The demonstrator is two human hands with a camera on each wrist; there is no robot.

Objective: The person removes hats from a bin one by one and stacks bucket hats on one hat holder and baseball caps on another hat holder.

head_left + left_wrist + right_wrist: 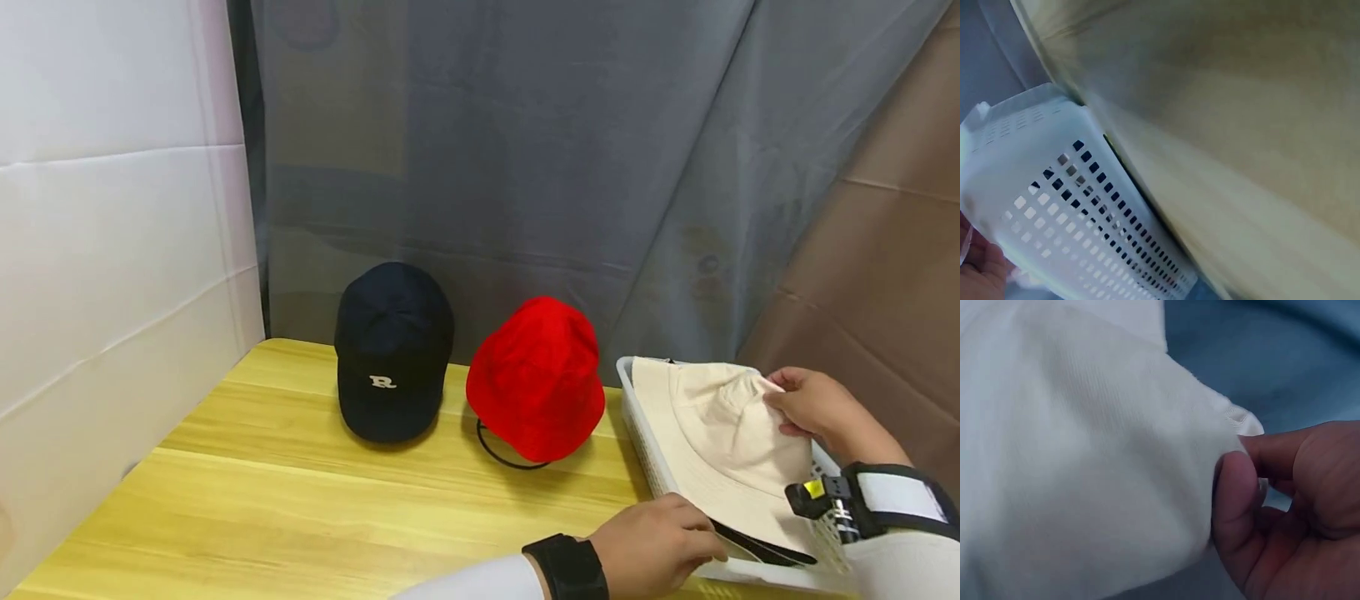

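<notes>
A cream bucket hat [712, 433] lies in a white slotted basket [628, 400] at the table's right end. My right hand [780, 410] pinches the hat's crown; in the right wrist view the thumb [1235, 487] presses the cream cloth [1085, 462] against the fingers. My left hand [701, 542] sits at the basket's near left corner, its fingers curled on the front edge of the hat's brim. The left wrist view shows the basket wall [1072, 206] close up, slightly blurred, with a bit of palm at the lower left.
A black cap with a white letter R [393, 350] and a red bucket hat [536, 379] with a black cord stand side by side at the back of the yellow wooden table [300, 500]. A white panel closes the left side; grey and brown curtains hang behind.
</notes>
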